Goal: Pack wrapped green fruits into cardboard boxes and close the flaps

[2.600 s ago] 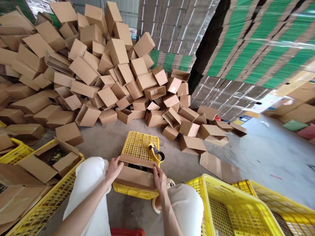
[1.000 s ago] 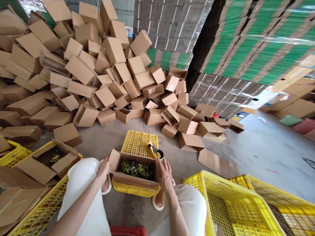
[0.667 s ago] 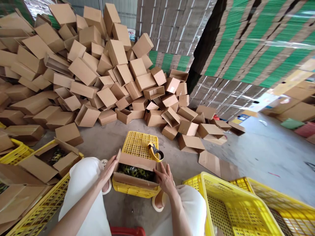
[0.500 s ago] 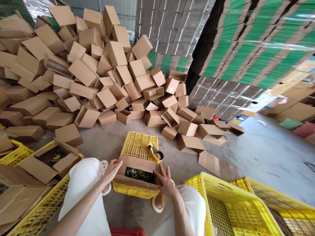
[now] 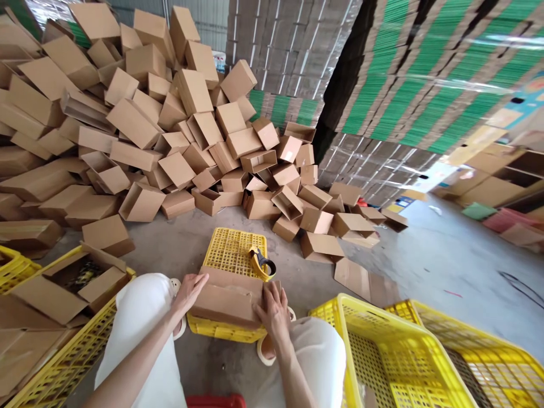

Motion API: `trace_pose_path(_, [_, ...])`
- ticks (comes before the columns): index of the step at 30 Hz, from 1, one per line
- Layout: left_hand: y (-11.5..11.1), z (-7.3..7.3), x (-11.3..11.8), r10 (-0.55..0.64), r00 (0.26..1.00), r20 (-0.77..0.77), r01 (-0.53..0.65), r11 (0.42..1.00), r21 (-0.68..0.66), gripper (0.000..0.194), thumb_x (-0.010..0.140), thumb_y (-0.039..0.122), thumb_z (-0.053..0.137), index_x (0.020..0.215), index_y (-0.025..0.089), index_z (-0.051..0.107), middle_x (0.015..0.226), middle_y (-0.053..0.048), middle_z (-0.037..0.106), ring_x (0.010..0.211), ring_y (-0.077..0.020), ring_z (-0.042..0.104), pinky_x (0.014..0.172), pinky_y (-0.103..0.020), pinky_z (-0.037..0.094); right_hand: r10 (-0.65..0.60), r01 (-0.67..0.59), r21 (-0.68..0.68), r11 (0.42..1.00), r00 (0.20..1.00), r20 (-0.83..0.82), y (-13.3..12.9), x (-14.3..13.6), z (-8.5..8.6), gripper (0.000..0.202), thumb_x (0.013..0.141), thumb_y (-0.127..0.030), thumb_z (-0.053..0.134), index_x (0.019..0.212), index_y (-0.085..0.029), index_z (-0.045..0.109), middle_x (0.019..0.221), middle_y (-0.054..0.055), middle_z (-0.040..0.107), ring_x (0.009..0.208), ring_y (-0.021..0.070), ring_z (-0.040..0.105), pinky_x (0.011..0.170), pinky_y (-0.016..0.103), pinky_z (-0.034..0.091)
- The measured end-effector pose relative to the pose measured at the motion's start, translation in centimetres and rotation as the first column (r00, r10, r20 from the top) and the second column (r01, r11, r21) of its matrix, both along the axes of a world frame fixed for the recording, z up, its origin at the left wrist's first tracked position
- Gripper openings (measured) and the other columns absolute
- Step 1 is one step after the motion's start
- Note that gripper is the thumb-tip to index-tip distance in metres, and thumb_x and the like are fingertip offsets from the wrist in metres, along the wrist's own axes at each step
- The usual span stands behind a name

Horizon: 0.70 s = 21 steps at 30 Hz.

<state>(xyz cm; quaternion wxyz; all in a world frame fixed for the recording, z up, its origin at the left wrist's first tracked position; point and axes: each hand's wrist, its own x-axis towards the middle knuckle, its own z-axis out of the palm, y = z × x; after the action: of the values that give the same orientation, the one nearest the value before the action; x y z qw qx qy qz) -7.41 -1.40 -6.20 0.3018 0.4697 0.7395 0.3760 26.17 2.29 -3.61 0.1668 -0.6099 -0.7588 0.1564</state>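
A cardboard box [image 5: 229, 296] lies in front of me on an upturned yellow crate [image 5: 223, 328], its long top flaps folded inward over the opening. My left hand [image 5: 190, 292] touches the box's upper left corner, fingers stretched out along the edge. On the right end rests my right hand [image 5: 273, 306], its fingers spread over the end and the thumb side on the top flap. Just beyond the box, on the crate's far right corner, sits a yellow and black tape dispenser [image 5: 260, 262]. The flaps hide what is inside the box.
Empty-looking cardboard boxes [image 5: 178, 170] form a big heap ahead. To my right stand yellow crates [image 5: 374, 340]; to my left, another yellow crate [image 5: 91, 334] holds an open filled box [image 5: 91, 283]. Stacked flat cardboard [image 5: 395, 85] rises behind. Something red [image 5: 216, 401] shows below me.
The box's long flaps have folded in and now cover the dark packed contents that showed before. My right hand has shifted onto the right end. The view has turned slightly right.
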Motion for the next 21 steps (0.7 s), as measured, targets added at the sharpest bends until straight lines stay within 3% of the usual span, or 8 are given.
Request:
trace_pose_path(3, [-0.4, -1.0, 0.1, -0.002, 1.0, -0.007, 0.002, 1.0, -0.005, 0.058, 0.082, 0.048, 0.065, 0.131, 0.018, 0.069, 0.129, -0.013, 0.068, 0.128, -0.0306, 0.062, 0.117, -0.041, 0.042, -0.118, 0.12, 0.02, 0.993, 0.989, -0.09, 0.0, -0.5, -0.7, 0.087, 0.081, -0.031, 0.074, 0.161, -0.02, 0.041, 0.176, 0.019, 0.013, 0.153, 0.0482, 0.035, 0.114, 0.063, 0.044])
trace_pose_path(5, [-0.5, -1.9, 0.1, 0.027, 1.0, -0.007, -0.027, 1.0, -0.011, 0.07, 0.079, 0.04, 0.067, 0.144, 0.017, 0.059, 0.136, -0.014, 0.063, 0.133, -0.0298, 0.06, 0.119, -0.041, 0.041, -0.142, 0.146, 0.001, 0.989, 0.962, -0.234, 0.3, -0.4, -0.7, 0.1, 0.079, -0.036, 0.076, 0.165, -0.017, 0.03, 0.176, 0.022, 0.009, 0.151, 0.0465, 0.04, 0.115, 0.058, 0.045])
trace_pose_path(8, [-0.4, -3.4, 0.1, 0.071, 0.997, 0.011, -0.07, 0.995, -0.073, 0.08, 0.08, 0.037, 0.068, 0.154, 0.016, 0.046, 0.148, -0.017, 0.057, 0.144, -0.0313, 0.051, 0.122, -0.043, 0.037, -0.225, 0.19, -0.12, 0.974, 0.831, -0.509, 0.8, -0.3, -0.2, 0.093, 0.087, -0.051, 0.066, 0.164, -0.013, 0.031, 0.164, 0.023, 0.043, 0.141, 0.0392, 0.056, 0.11, 0.05, 0.052])
trace_pose_path(10, [-0.2, -4.2, 0.1, 0.087, 0.995, 0.052, -0.08, 0.989, -0.125, 0.081, 0.079, 0.035, 0.071, 0.153, 0.013, 0.046, 0.154, -0.021, 0.054, 0.149, -0.0331, 0.046, 0.123, -0.043, 0.035, -0.24, 0.108, -0.237, 0.966, 0.721, -0.65, 0.9, -0.3, 0.1, 0.077, 0.096, -0.061, 0.052, 0.154, -0.012, 0.049, 0.141, 0.02, 0.068, 0.127, 0.0347, 0.067, 0.103, 0.045, 0.057])
trace_pose_path(12, [-0.2, -4.9, 0.1, 0.091, 0.986, 0.138, -0.073, 0.988, -0.137, 0.077, 0.078, 0.031, 0.072, 0.149, 0.011, 0.051, 0.156, -0.022, 0.052, 0.15, -0.0325, 0.046, 0.124, -0.041, 0.035, -0.2, 0.008, -0.269, 0.963, 0.686, -0.699, 0.8, -0.5, 0.1, 0.07, 0.097, -0.067, 0.047, 0.138, -0.013, 0.066, 0.124, 0.017, 0.077, 0.117, 0.0331, 0.072, 0.099, 0.044, 0.059])
trace_pose_path(16, [-0.4, -5.2, 0.2, 0.098, 0.955, 0.279, -0.08, 0.994, -0.076, 0.07, 0.078, 0.031, 0.075, 0.144, 0.017, 0.057, 0.151, -0.017, 0.061, 0.15, -0.031, 0.047, 0.125, -0.042, 0.034, -0.049, -0.004, -0.098, 0.995, 0.845, -0.533, 0.7, -1.4, -1.4, 0.053, 0.085, -0.057, 0.066, 0.122, -0.02, 0.076, 0.119, 0.014, 0.076, 0.112, 0.0336, 0.07, 0.099, 0.047, 0.057])
trace_pose_path(18, [-0.6, -4.9, 0.4, 0.104, 0.95, 0.295, -0.093, 0.994, -0.052, 0.072, 0.078, 0.035, 0.077, 0.145, 0.018, 0.057, 0.148, -0.016, 0.064, 0.15, -0.032, 0.047, 0.124, -0.044, 0.035, -0.013, 0.015, 0.002, 1.0, 0.93, -0.368, 0.7, -2.0, -2.6, 0.049, 0.083, -0.045, 0.067, 0.125, -0.021, 0.075, 0.126, 0.015, 0.071, 0.117, 0.0352, 0.066, 0.102, 0.049, 0.055])
trace_pose_path(21, [-0.7, -4.2, 0.8, 0.103, 0.966, 0.236, -0.088, 0.994, -0.071, 0.074, 0.081, 0.041, 0.075, 0.148, 0.021, 0.054, 0.149, -0.015, 0.064, 0.149, -0.0312, 0.048, 0.124, -0.041, 0.037, -0.034, 0.048, 0.079, 0.996, 0.984, -0.172, 0.7, -2.9, -4.5, 0.053, 0.084, -0.032, 0.063, 0.136, -0.024, 0.068, 0.142, 0.014, 0.062, 0.126, 0.0356, 0.06, 0.104, 0.049, 0.054])
